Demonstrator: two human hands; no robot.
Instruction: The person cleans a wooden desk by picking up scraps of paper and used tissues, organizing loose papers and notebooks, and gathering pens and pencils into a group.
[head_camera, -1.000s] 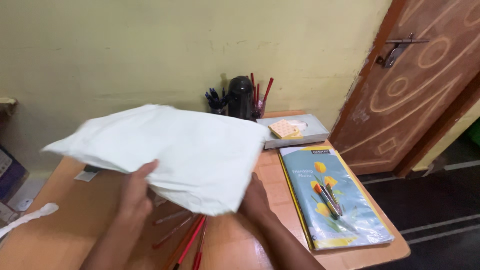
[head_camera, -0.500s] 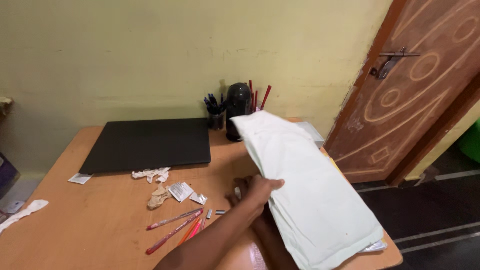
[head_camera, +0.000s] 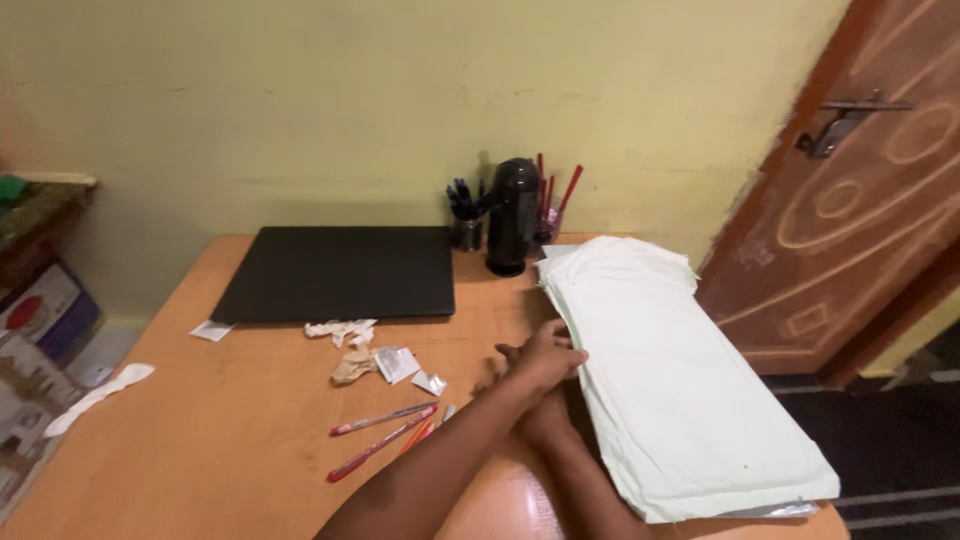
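Stack of pale green sheets (head_camera: 675, 375) lay flat on wooden table (head_camera: 200, 440), right of closed black laptop (head_camera: 340, 272). Left hand (head_camera: 545, 362) rested on stack's near-left edge, fingers loosely curled, gripping nothing; right hand (head_camera: 545, 420) beneath it, mostly hidden, grip can't tell. Red pens (head_camera: 385, 435) & crumpled wrappers (head_camera: 375, 362) lay btwn laptop & hands.

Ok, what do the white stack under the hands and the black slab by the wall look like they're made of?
The white stack looks like paper sheets or thin fabric: matte, pale, with layered edges showing at the near corner; which one I cannot tell. The black slab looks like a closed laptop, plastic or metal, with a flat, smooth, dull finish. Both rest on a glossy orange-brown wooden-looking table.
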